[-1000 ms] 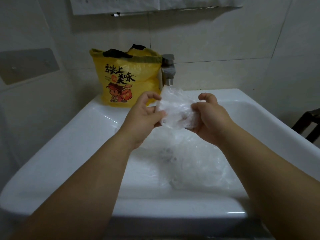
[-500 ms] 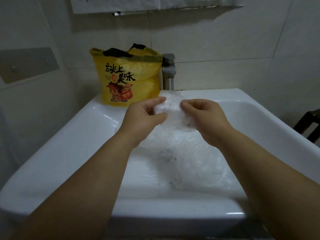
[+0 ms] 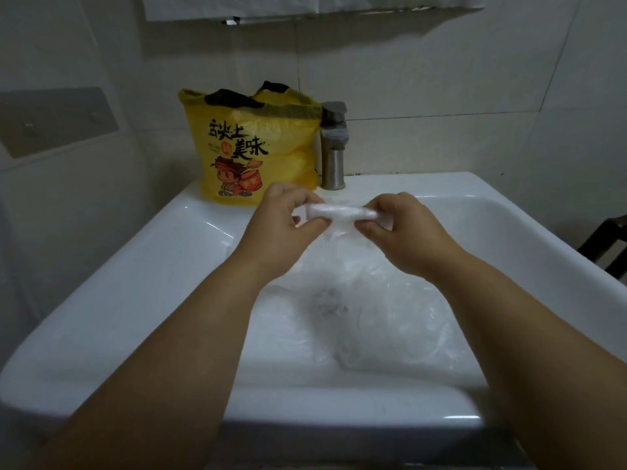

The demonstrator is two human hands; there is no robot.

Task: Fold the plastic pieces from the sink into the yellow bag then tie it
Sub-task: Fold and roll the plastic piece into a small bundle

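A clear plastic piece [image 3: 339,212], folded into a narrow flat strip, is stretched between my two hands above the sink. My left hand [image 3: 288,225] pinches its left end and my right hand [image 3: 403,228] pinches its right end. More crumpled clear plastic [image 3: 390,310] lies in the white sink [image 3: 135,276] below, over the drain. The yellow bag [image 3: 251,144] with black handles and a cartoon print stands upright and open-topped on the sink's back left ledge, just beyond my left hand.
A steel tap [image 3: 333,147] stands right beside the yellow bag at the back of the sink. Tiled walls close in behind and on the left. A dark chair frame [image 3: 607,245] shows at the right edge.
The plastic piece was a loose bunched wad held higher; my hands have lowered slightly, moved apart and flattened it into a thin folded strip.
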